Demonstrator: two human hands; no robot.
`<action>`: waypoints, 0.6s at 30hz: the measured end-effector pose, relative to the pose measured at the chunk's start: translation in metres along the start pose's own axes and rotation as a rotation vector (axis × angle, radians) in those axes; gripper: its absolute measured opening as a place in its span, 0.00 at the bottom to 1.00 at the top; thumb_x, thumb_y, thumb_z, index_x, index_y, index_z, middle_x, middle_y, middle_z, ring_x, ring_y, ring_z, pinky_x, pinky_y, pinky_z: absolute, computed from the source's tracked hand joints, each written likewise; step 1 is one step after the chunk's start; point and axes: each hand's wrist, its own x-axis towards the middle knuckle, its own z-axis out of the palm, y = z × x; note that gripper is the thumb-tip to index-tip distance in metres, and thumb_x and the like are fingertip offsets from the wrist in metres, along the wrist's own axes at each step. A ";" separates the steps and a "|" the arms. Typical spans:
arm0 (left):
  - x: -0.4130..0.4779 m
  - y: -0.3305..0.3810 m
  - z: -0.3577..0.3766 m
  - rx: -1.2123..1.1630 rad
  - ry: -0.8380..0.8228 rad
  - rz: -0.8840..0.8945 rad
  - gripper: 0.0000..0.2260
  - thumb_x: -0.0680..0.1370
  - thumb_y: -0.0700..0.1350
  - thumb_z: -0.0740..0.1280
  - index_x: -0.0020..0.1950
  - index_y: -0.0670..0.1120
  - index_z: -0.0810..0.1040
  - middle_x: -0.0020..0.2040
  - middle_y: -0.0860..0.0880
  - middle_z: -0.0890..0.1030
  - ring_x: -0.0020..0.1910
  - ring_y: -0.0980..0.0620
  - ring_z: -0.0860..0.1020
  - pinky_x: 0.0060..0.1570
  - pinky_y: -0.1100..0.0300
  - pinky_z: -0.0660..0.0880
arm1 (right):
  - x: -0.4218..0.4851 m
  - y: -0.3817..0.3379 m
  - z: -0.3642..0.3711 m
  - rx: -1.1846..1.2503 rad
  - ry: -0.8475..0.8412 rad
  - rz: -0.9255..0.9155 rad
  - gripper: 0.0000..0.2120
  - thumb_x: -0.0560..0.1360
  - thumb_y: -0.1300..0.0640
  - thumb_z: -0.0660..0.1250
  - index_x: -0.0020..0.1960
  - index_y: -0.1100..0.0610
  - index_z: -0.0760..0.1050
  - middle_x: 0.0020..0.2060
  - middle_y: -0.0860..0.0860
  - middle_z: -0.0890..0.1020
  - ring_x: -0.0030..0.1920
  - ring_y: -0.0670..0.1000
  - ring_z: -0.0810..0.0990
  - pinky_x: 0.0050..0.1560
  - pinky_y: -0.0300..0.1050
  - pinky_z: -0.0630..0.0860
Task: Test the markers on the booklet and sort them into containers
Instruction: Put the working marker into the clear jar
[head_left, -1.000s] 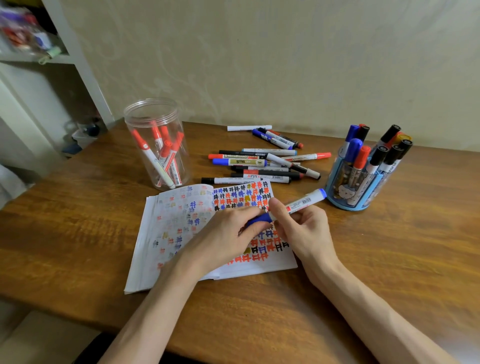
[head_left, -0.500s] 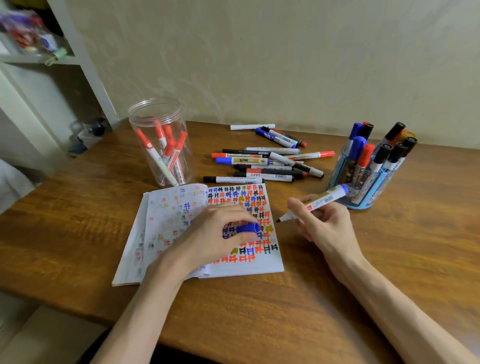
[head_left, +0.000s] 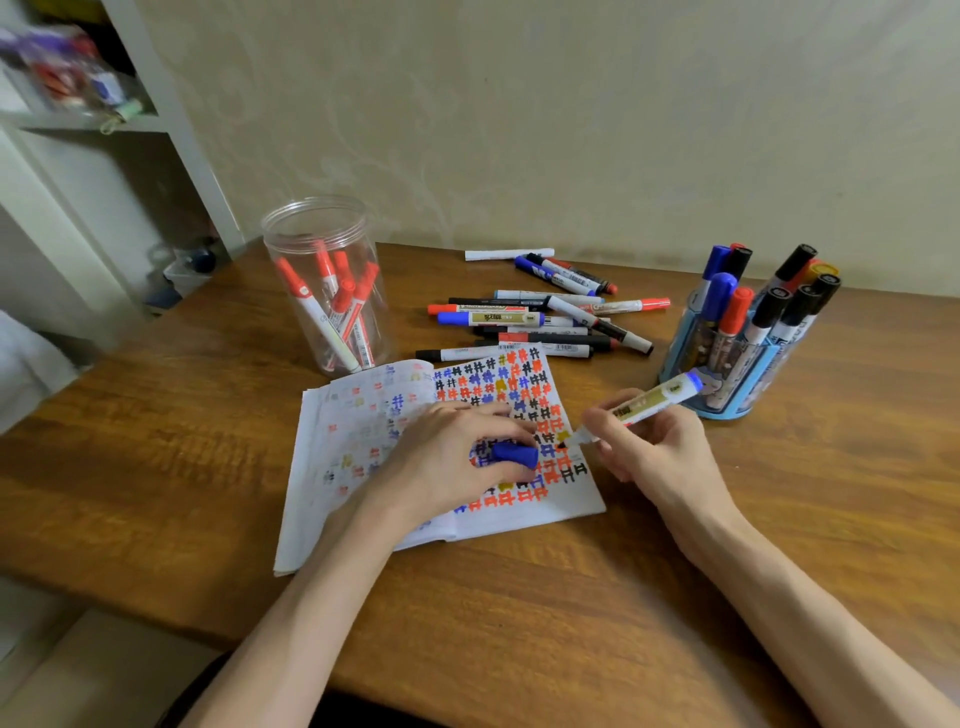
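Though earlier aloft — marker (head_left: 649, 400) on booklet (head_left: 353, 447)

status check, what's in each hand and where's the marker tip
Left hand holds blue cap, resting on booklet. Right hand grips uncapped marker, tip down at the page. Nothing blocking.

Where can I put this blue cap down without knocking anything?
The table is bare left of the booklet, in front of the clear jar, and along its near edge in front of the booklet. Also right of the blue holder. Crowded: behind the booklet, where loose markers fill the gap between jar and holder.
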 end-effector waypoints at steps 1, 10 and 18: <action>0.002 0.000 0.002 0.000 0.020 0.017 0.17 0.75 0.59 0.75 0.64 0.64 0.81 0.74 0.60 0.73 0.73 0.55 0.70 0.73 0.51 0.62 | -0.001 0.001 0.000 -0.038 -0.019 -0.006 0.05 0.80 0.55 0.73 0.47 0.55 0.82 0.33 0.44 0.86 0.34 0.40 0.84 0.34 0.34 0.76; 0.000 -0.013 0.009 -0.122 0.146 0.100 0.16 0.76 0.54 0.74 0.64 0.59 0.82 0.56 0.67 0.79 0.52 0.78 0.73 0.51 0.78 0.67 | -0.001 0.005 0.002 -0.156 -0.066 0.027 0.07 0.80 0.54 0.72 0.47 0.56 0.83 0.41 0.47 0.89 0.41 0.42 0.87 0.37 0.35 0.79; -0.001 -0.016 0.011 -0.087 0.102 0.122 0.16 0.76 0.52 0.75 0.63 0.58 0.83 0.58 0.62 0.82 0.54 0.76 0.73 0.52 0.78 0.68 | -0.009 0.011 -0.003 -0.206 -0.082 -0.148 0.03 0.78 0.56 0.75 0.47 0.56 0.84 0.43 0.47 0.88 0.45 0.44 0.88 0.45 0.39 0.83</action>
